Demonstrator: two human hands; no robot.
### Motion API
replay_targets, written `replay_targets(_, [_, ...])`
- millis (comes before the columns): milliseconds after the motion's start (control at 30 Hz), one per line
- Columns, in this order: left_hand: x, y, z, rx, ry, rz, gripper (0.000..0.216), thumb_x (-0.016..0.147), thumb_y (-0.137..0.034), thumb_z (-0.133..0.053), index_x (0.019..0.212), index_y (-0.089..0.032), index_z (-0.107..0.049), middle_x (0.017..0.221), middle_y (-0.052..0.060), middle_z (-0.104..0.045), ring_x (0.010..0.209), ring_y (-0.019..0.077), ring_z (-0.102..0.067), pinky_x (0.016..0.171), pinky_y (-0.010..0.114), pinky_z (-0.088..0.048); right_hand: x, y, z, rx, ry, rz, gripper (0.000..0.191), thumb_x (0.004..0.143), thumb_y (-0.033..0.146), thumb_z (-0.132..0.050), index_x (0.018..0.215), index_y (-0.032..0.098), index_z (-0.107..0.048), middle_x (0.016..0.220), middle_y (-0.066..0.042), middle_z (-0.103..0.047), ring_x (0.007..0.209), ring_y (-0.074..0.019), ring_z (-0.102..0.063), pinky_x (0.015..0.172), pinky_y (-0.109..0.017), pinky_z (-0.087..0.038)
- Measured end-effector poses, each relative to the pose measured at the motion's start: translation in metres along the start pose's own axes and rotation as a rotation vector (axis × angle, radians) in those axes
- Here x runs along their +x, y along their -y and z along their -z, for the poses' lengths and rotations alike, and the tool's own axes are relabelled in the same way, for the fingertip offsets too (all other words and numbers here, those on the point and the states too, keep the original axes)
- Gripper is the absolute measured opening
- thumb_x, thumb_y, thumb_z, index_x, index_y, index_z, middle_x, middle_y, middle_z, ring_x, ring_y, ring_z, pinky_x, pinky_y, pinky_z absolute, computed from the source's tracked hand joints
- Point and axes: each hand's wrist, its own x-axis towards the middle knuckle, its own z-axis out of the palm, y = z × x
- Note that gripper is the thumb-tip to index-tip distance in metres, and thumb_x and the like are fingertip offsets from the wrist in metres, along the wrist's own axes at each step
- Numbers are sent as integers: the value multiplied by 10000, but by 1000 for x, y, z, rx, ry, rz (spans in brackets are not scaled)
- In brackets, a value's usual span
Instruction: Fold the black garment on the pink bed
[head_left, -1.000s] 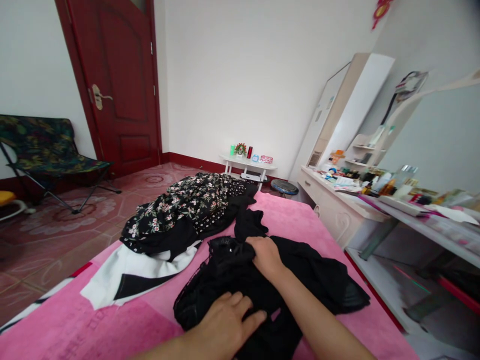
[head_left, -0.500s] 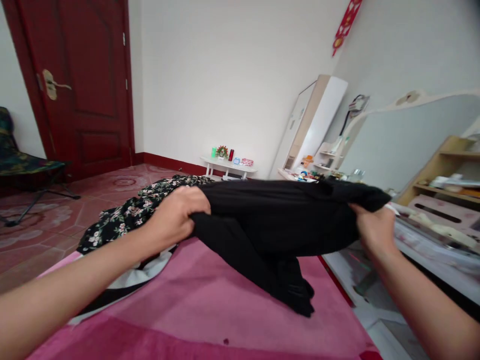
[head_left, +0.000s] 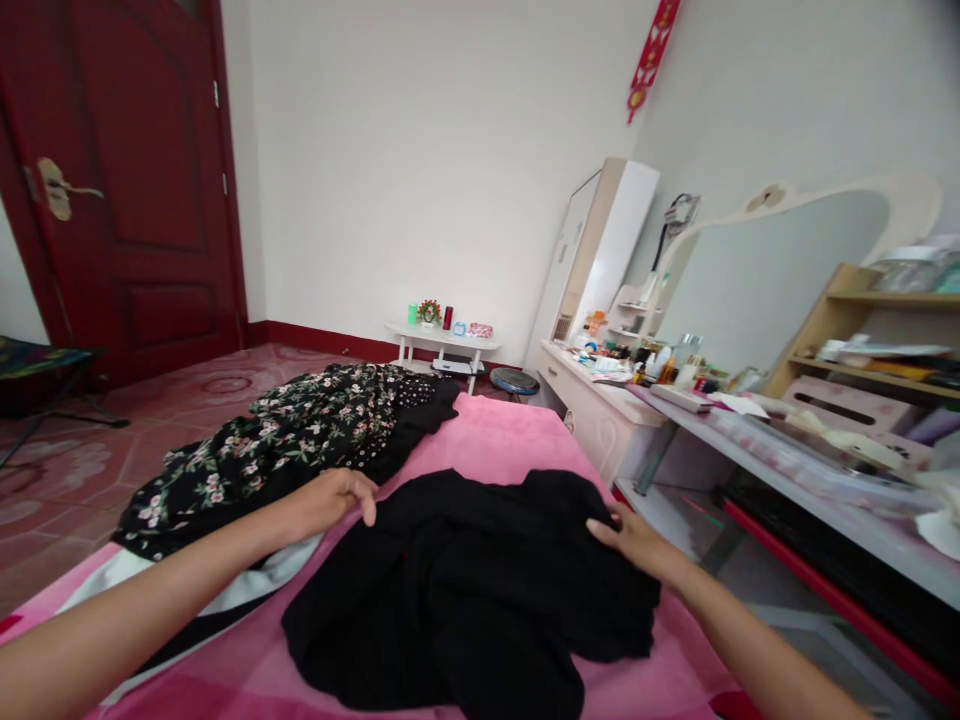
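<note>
A black garment [head_left: 450, 590] lies spread and rumpled on the pink bedspread [head_left: 510, 430]; its exact kind is unclear. My left hand [head_left: 337, 500] is at its upper left corner, fingers bent loosely and apart, with no cloth visibly gripped. At the upper right edge, my right hand [head_left: 630, 540] has thumb and fingers on the black fabric. Beyond my left hand lies a heap of black floral clothing [head_left: 262, 440]. White and black cloth [head_left: 277, 570] shows beneath my left forearm.
To the right stand a desk [head_left: 795, 480] crowded with small items and a dressing table [head_left: 600, 390] with a mirror [head_left: 780, 290]. A round stool [head_left: 514, 381] and a low white table [head_left: 442, 340] are past the bed. A folding chair [head_left: 45, 360] stands left, near the red door [head_left: 150, 180].
The black garment has come down from between my raised hands onto the bedspread. Both hands are lower, and the left fingers have loosened. The view has turned slightly right.
</note>
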Motion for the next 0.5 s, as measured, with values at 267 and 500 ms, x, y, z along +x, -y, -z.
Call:
replay_targets(267, [25,24,-44,-86,-79,118,583,753,-474,-559,1239,-153,-543,1270,101,-581,1158,265,-538,1018,363,-388,-23,-8,-48,-507,147,-142,1002,616,479,-723,1452,193,-249,1387,-210,-404,1193,-358,-486,882,-472,-424])
replay_targets(500, [30,-8,-85,-160,-65,-21,589,739,-222,-539,1323,-209,-458,1379,25,-487,1261,239,-445,1096,318,-298,-38,11,-43,-368,155,8,664,679,152,-559,1328,254,-457,1015,-61,-649,931,-248,-625,832,-358,-453])
